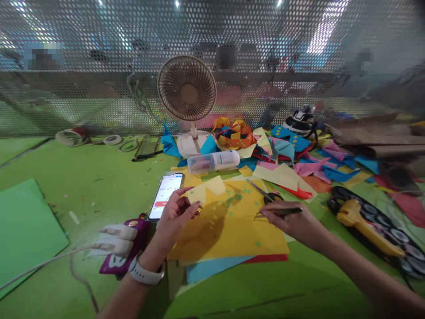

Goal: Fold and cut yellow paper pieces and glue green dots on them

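My left hand (177,212) hovers over the left edge of a large yellow paper sheet (232,230), fingers pinched on a small pale yellow paper piece (198,193). A white watch sits on that wrist. My right hand (292,221) rests on the sheet's right side and grips a thin dark tool that looks like tweezers (285,212), pointing left. Scissors (265,194) lie just beyond that hand on the paper. Blue and red sheets stick out under the yellow one.
A phone (166,195) with a timer lies left of the paper, beside a purple power strip (124,248). A desk fan (187,95), a plastic bottle (214,161), a heap of coloured paper scraps (292,159), a yellow glue gun (368,226) and a green mat (23,230) surround the work area.
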Demonstrator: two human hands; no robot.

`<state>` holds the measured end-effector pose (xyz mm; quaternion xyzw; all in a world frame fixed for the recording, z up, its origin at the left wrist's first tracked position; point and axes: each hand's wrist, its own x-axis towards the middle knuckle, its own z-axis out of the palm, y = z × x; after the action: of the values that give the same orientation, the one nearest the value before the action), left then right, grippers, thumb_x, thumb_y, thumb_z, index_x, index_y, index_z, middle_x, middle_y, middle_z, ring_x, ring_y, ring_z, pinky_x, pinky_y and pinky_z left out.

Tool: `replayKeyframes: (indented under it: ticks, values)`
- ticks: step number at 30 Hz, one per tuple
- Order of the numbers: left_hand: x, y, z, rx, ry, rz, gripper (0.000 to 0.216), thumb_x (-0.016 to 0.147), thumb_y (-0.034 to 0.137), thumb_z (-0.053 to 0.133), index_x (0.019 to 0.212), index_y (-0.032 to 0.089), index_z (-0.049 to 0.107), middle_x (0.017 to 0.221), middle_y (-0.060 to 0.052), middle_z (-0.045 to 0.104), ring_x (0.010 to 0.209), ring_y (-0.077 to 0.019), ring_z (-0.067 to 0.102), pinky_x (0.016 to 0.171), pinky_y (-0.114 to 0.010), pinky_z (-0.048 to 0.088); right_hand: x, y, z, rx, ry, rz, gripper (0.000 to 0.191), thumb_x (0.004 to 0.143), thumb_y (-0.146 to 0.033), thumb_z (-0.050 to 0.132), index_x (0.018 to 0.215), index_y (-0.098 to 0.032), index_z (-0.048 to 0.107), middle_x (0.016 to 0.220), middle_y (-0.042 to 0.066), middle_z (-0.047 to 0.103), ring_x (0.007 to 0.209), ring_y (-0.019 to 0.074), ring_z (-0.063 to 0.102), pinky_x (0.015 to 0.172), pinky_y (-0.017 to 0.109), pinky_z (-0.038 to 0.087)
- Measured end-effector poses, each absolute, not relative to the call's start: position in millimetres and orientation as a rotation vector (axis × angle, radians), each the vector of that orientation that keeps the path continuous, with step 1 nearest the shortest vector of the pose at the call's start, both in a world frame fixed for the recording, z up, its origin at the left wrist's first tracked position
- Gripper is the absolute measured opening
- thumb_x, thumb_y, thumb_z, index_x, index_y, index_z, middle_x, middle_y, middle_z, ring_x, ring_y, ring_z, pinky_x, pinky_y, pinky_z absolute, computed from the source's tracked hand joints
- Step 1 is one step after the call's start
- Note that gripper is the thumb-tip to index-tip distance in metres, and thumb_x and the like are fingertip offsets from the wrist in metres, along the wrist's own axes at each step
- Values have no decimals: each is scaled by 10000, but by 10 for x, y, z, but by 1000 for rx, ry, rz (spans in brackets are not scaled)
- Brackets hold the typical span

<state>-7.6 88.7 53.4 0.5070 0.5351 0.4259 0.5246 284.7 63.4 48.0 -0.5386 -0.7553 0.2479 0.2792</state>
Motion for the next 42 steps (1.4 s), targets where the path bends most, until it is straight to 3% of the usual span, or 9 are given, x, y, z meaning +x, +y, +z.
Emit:
replayKeyframes:
  ticks: [6, 14, 24, 29, 38, 42]
  values:
    - [-78, 887, 509, 1210, 1255, 1031, 492, 732, 285, 627, 1161, 188, 406, 716, 18, 584, 648, -127, 567, 625, -264, 452, 2732, 851, 411, -1353, -1658, 977, 259, 754, -396, 608, 918, -209, 679, 914, 55, 703, 756, 218, 672, 652, 327, 561]
    - [-83, 899, 459, 1175, 1256, 1012, 466, 738, 276, 624, 1150, 194, 422, 705, 28, 567, 664, -123, 567, 640, -251, 452, 2467, 1207, 108, -1253, -1401, 1147, 344, 742, -464, 596, 873, -149, 643, 801, 62, 697, 682, 201, 676, 526, 273, 539]
    - [-79, 909, 456, 1177, 1275, 991, 471, 721, 282, 632, 1145, 202, 444, 713, 15, 580, 651, -130, 565, 611, -253, 449, 2423, 1189, 62, -1342, -1438, 1134, 331, 770, -457, 567, 896, -158, 636, 804, 71, 699, 693, 199, 675, 490, 256, 528]
    - [-78, 906, 452, 1167, 1268, 996, 466, 722, 281, 631, 1139, 196, 441, 731, 9, 585, 657, -126, 562, 620, -251, 455, 2410, 1143, 26, -1307, -1463, 1095, 277, 765, -438, 582, 879, -195, 648, 832, 51, 700, 715, 199, 674, 546, 287, 552]
    - [-85, 905, 438, 1185, 1231, 994, 465, 735, 270, 625, 1151, 192, 431, 667, 40, 530, 649, -125, 552, 639, -261, 450, 2425, 1149, 21, -1313, -1450, 1042, 316, 777, -452, 562, 874, -157, 626, 818, 78, 702, 738, 218, 674, 552, 297, 549]
    - [-70, 888, 415, 1164, 1217, 991, 459, 737, 285, 625, 1139, 191, 424, 706, 21, 572, 651, -131, 573, 628, -264, 449, 2451, 1085, 126, -1238, -1408, 1019, 298, 771, -432, 584, 867, -153, 627, 797, 77, 705, 716, 222, 680, 528, 285, 537]
